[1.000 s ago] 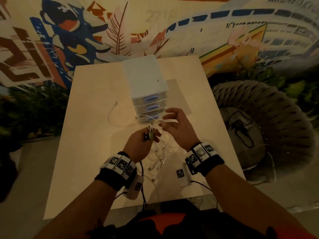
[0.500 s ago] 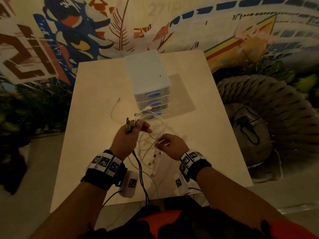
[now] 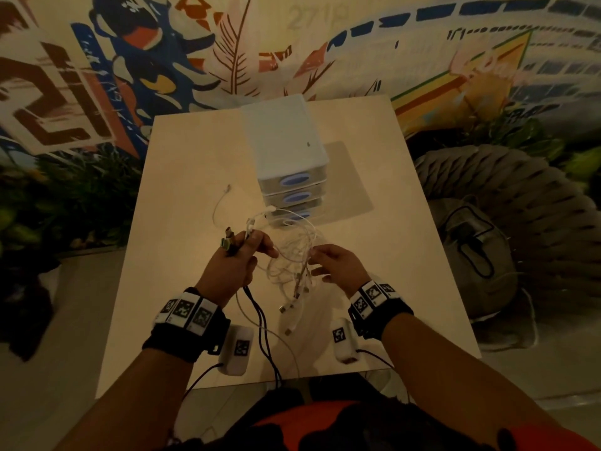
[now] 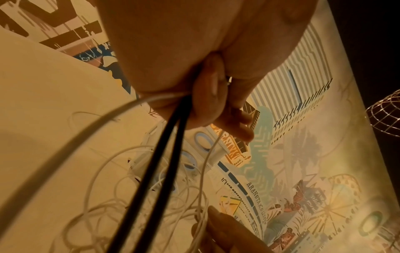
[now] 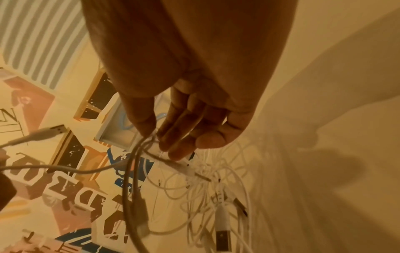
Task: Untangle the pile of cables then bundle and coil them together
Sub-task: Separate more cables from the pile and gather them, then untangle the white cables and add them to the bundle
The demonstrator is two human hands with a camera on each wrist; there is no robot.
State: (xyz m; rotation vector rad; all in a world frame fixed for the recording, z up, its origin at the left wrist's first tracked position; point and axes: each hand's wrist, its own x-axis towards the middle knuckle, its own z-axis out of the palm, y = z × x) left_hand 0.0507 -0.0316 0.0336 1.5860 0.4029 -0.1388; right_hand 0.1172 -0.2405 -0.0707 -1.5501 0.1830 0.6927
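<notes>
A tangle of white cables (image 3: 292, 258) hangs over the beige table (image 3: 182, 255), between my hands. My left hand (image 3: 240, 255) grips a bunch of cable ends: two black cables (image 4: 164, 154) and a white one run down from its fist, and connector tips (image 3: 229, 239) stick up above it. My right hand (image 3: 328, 262) pinches white strands (image 5: 147, 142) of the tangle between thumb and fingertips. Several USB plugs (image 5: 223, 229) dangle below. One more white cable (image 3: 221, 203) lies loose on the table to the left.
A white three-drawer box with blue handles (image 3: 289, 170) stands on the table just beyond the cables. A woven round seat with a grey bag (image 3: 487, 255) sits to the right of the table. Plants (image 3: 65, 203) and a painted wall lie behind.
My left hand has lifted its bunch of cable ends up and left. My right hand dropped from near the drawers to the tangle and now pinches strands there; the view shifted slightly.
</notes>
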